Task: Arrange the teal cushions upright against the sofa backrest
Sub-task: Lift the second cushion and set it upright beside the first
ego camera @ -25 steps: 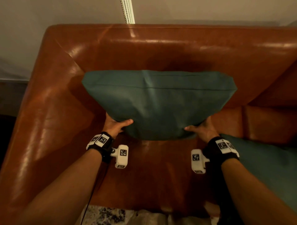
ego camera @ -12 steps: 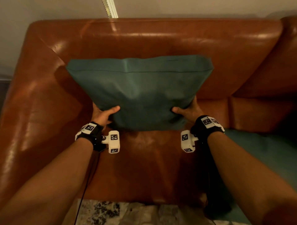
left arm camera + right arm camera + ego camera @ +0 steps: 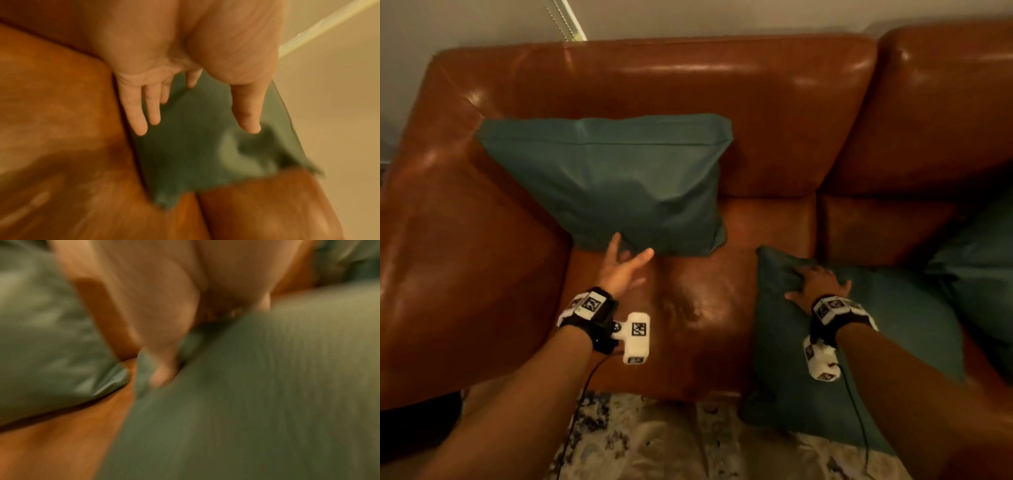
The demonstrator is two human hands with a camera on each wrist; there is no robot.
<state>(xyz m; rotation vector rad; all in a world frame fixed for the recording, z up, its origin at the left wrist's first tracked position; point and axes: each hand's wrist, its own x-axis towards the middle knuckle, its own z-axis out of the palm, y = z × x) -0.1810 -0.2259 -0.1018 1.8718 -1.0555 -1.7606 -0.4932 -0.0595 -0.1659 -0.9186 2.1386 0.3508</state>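
Head: I see upright cushion (image 3: 616, 181) leaning on backrest (image 3: 688, 85); my left hand (image 3: 621, 265) spread at its near edge. Right hand (image 3: 816, 282) presses flat cushion (image 3: 859, 342), overhanging seat edge. L wrist: fingers (image 3: 136, 113) splayed, empty. R wrist: blurred, thumb (image 3: 162, 374) dents fabric.

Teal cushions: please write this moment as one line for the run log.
upright cushion: leaning on backrest | left hand: open at its lower edge | right hand: on flat cushion, grip unclear | third cushion: far right
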